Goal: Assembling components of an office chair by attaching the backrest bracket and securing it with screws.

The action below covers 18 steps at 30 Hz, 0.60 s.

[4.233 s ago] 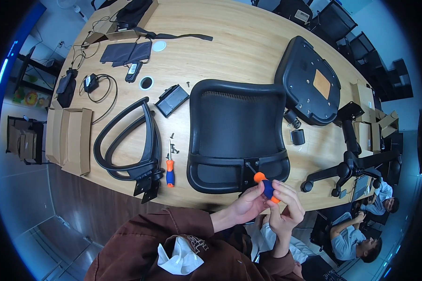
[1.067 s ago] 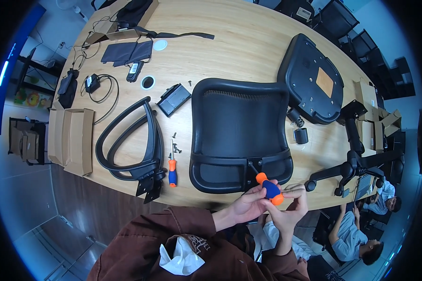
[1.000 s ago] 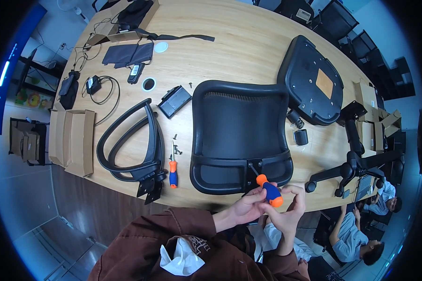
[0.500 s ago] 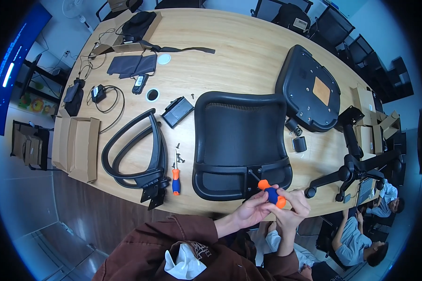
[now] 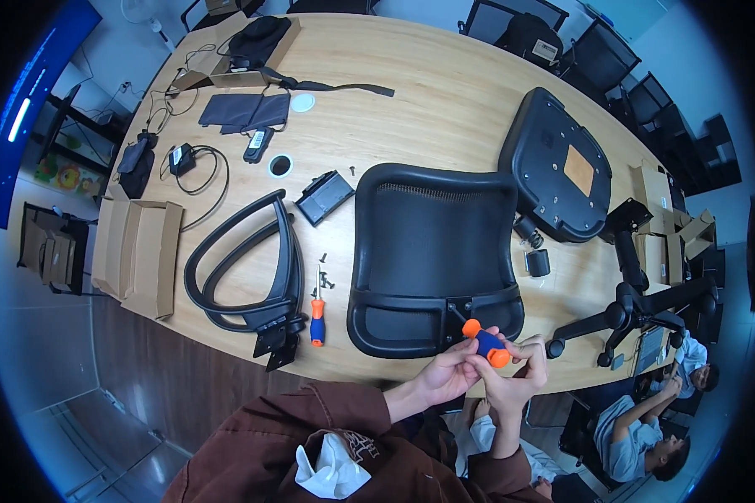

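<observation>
Both hands are closed around the handle of an orange and blue screwdriver (image 5: 487, 342), just off the table's near edge. My left hand (image 5: 446, 375) grips it from the left, and my right hand (image 5: 514, 375) pinches it from the right. Its thin shaft slants up and left to the bracket at the bottom of a black mesh chair backrest (image 5: 440, 239); whether the tip sits in a screw is too small to tell. A second orange and blue screwdriver (image 5: 317, 324) lies left of the backrest, beside several small dark screws (image 5: 326, 280).
Looped black armrests (image 5: 247, 310) and an open cardboard box (image 5: 143, 260) stand left. A chair seat (image 5: 554, 168) lies upside down at right, near a wheeled base (image 5: 633, 306). A black tray-like part (image 5: 324, 198) lies behind the screws. People sit at lower right.
The scene has shifted slightly in view. My right hand's fingers have changed position on the screwdriver handle, which shows more of its blue side. A seated person at right has raised their arms.
</observation>
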Each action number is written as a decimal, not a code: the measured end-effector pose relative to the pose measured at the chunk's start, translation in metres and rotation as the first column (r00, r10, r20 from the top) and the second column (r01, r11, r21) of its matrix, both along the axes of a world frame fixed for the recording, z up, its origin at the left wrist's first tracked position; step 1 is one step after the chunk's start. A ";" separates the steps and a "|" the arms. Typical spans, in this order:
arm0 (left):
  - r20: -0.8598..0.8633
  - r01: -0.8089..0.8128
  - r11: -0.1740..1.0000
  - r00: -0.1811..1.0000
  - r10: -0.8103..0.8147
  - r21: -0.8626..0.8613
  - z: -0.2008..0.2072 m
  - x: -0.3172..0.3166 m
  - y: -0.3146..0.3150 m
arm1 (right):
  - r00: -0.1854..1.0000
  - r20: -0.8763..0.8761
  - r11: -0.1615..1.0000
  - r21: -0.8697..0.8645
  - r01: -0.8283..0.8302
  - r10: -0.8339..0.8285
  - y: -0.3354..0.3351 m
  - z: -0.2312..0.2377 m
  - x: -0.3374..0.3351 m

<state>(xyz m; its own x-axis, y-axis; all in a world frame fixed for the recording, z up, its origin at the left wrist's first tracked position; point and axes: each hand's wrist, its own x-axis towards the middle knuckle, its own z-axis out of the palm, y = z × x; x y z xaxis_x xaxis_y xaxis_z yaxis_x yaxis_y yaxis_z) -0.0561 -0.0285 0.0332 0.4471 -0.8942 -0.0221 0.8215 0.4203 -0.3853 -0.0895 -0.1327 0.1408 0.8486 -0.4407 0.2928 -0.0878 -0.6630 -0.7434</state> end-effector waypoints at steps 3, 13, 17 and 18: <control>-0.035 0.031 0.991 0.999 -0.027 0.130 0.000 -0.003 0.000 | 0.996 0.018 0.996 0.019 0.082 -0.083 0.001 0.001 0.004; -0.004 -0.006 0.999 1.000 0.006 0.039 0.005 0.000 0.001 | 0.998 0.019 0.997 -0.063 -0.053 0.055 -0.005 -0.007 0.001; 0.033 0.002 0.995 0.999 -0.005 0.099 -0.004 -0.002 0.000 | 0.998 -0.009 0.997 -0.040 0.069 -0.069 0.001 -0.005 0.005; 0.033 0.002 0.995 0.999 -0.006 0.099 -0.008 -0.004 0.000 | 0.998 -0.009 0.997 -0.040 0.069 -0.070 0.001 0.001 0.008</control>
